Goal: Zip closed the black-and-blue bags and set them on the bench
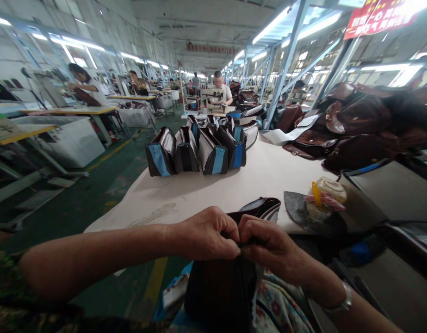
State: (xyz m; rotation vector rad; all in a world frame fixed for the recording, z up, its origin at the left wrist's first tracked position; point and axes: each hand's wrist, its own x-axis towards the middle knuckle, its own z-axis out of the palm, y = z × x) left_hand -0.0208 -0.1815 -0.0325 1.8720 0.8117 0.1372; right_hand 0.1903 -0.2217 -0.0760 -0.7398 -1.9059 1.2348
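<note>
A dark bag point(220, 291) stands upright against my lap at the table's near edge. Its far end shows a dark red inside and a pale side panel beyond my hands. My left hand point(206, 235) pinches the top edge of the bag with thumb and curled fingers. Close against it, my right hand point(269, 245) grips the same edge, and the two thumbs nearly touch. The bit of material between the fingertips is hidden. A bracelet point(345, 297) circles my right wrist.
Several unfinished bags point(213, 155) with blue or black strips stand on the white table point(157, 203). At right sit a round tub point(329, 194) with a yellow-handled tool on a dark scrap, brown leather bags point(359, 115) in a heap, and grey panels point(390, 189). Co-workers sit further back.
</note>
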